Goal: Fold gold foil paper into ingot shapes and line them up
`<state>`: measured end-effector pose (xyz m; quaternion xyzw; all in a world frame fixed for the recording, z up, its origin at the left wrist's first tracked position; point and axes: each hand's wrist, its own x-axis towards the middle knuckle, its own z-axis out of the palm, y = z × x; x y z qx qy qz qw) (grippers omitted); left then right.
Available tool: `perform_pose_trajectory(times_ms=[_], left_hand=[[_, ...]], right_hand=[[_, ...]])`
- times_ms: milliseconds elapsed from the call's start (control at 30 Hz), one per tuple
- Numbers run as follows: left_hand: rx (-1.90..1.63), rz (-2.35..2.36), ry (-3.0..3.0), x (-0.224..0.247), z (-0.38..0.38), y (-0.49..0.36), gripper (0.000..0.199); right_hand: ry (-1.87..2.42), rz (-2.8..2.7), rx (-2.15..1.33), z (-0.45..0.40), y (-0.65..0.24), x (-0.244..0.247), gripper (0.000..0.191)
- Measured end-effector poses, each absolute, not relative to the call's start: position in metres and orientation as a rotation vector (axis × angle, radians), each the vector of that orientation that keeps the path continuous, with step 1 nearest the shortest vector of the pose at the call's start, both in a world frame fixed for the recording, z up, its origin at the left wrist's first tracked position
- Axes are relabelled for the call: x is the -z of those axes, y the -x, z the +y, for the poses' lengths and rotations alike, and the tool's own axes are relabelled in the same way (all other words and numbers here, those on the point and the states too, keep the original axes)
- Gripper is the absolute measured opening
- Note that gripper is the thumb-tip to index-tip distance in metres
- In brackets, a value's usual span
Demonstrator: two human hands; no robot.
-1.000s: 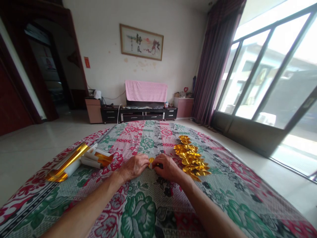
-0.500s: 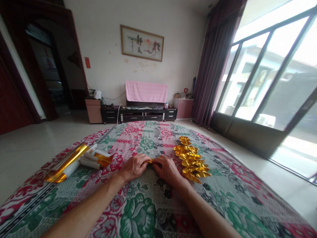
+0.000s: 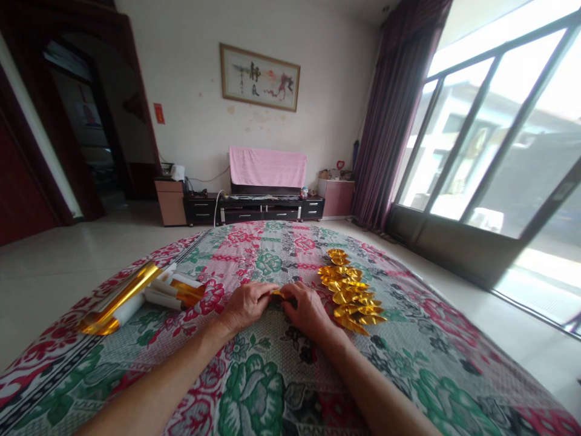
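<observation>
Near the middle of the flowered cloth, my left hand (image 3: 249, 306) and my right hand (image 3: 306, 307) pinch a small piece of gold paper (image 3: 277, 294) between them. Fingers cover most of the piece. Just right of my right hand, several folded gold paper shapes (image 3: 351, 293) with pointed ends lie in an overlapping row. Off to the left of my left hand are a roll of gold paper (image 3: 124, 297) and a stack of gold and white sheets (image 3: 175, 289), partly curled.
The patterned cloth (image 3: 254, 393) covers a wide rounded surface. Beyond it stand a low black cabinet (image 3: 242, 215) and a screen under a pink cloth (image 3: 267, 166). A purple curtain (image 3: 385, 121) and large windows are on the right, a dark doorway on the left.
My fingers have shifted slightly, and a little more of the gold piece shows between them. The gold shapes and the roll lie as before.
</observation>
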<state>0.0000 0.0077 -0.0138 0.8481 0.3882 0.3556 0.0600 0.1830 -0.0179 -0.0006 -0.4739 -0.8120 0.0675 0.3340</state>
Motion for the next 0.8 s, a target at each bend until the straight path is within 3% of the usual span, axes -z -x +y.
perform_pose_trajectory(times_ms=[800], left_hand=[[-1.13,1.316,-2.391,0.012,0.0076,-0.0016,0.029]], right_hand=[[1.314,-2.056,-0.081,-0.0166,-0.1764,0.0022,0.015]])
